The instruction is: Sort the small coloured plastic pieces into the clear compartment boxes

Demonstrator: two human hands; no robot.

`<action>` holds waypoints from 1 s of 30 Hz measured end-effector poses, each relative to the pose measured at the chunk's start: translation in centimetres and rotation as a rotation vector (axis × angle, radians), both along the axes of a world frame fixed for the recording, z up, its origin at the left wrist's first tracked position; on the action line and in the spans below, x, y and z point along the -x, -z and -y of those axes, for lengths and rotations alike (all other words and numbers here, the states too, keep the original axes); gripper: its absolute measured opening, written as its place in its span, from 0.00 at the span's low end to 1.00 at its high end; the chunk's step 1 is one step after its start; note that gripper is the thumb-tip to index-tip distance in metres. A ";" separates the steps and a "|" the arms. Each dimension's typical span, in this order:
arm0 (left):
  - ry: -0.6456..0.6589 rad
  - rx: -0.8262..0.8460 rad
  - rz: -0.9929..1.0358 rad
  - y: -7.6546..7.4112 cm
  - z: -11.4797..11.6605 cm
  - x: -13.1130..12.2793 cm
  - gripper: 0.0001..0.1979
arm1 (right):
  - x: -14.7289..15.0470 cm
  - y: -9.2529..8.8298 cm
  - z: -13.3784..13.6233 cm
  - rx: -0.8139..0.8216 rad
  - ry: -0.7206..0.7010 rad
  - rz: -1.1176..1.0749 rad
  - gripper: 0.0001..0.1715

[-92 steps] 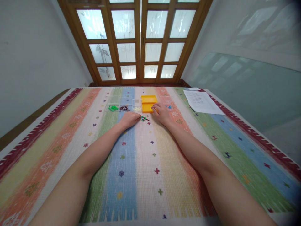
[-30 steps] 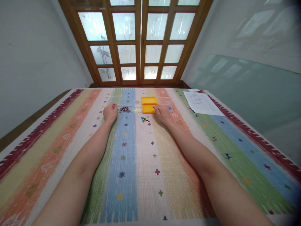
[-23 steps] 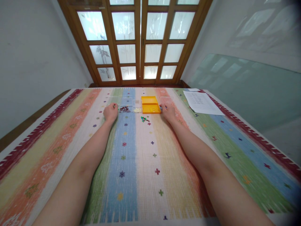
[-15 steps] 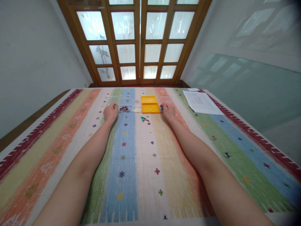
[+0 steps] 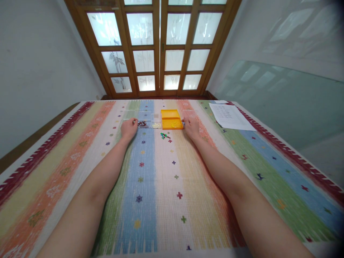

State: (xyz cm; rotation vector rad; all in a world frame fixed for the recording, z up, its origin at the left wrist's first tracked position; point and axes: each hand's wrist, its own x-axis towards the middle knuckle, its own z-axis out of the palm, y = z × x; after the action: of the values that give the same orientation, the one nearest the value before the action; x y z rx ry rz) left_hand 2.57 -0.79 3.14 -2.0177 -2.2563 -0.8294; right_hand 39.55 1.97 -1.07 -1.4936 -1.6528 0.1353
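My left hand (image 5: pixel 129 129) has its fingers pinched together at the left end of a clear box of small dark red-brown pieces (image 5: pixel 142 124). What sits between those fingertips, if anything, is too small to make out. My right hand (image 5: pixel 191 127) is closed at the right side of an open yellow box (image 5: pixel 172 124), which has small yellow pieces inside. A bit of blue shows by its fingertips, which hide most of it. Between the two hands stands a clear box with pale pieces (image 5: pixel 156 125). In front of the boxes, a small pile of green, blue and brown pieces (image 5: pixel 164 136) lies on the cloth.
A striped, patterned cloth (image 5: pixel 169 200) covers the table. Printed paper sheets (image 5: pixel 231 116) lie at the back right. Past the table's far edge stand wooden doors with frosted panes (image 5: pixel 160 68), and a glass panel (image 5: pixel 285 96) leans along the right wall.
My left hand has shifted slightly right, closer to the red-brown pieces. My right hand has edged a little left, and less of the blue by its fingertips shows. The boxes and pile look unmoved.
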 end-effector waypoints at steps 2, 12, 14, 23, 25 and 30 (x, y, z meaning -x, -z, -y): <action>0.109 0.008 -0.010 0.0 0.2 -0.8 0.19 | 0.2 0.0 0.1 -0.019 -0.020 0.013 0.33; 0.664 0.141 -0.193 -0.1 3.2 -6.7 0.16 | 0.8 -0.5 0.6 -0.060 -0.080 0.046 0.32; 0.728 0.153 -0.209 -0.3 3.7 -7.3 0.16 | 0.9 -0.6 0.7 -0.054 -0.081 0.047 0.32; 0.860 0.138 -0.197 -0.1 4.1 -7.8 0.15 | 1.8 -0.5 1.1 -0.071 -0.167 0.109 0.31; 0.867 0.139 -0.199 0.0 4.1 -7.9 0.15 | 2.0 -0.5 1.2 -0.078 -0.189 0.144 0.29; 0.863 0.177 -0.172 0.0 3.9 -7.8 0.14 | 2.7 -0.5 1.6 -0.093 -0.237 0.246 0.23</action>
State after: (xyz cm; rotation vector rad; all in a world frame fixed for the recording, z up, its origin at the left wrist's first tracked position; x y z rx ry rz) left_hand 10.36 -4.72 3.15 -3.0353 -1.3537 -0.4172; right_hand 36.83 0.36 -0.58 -1.2807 -2.0038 0.0035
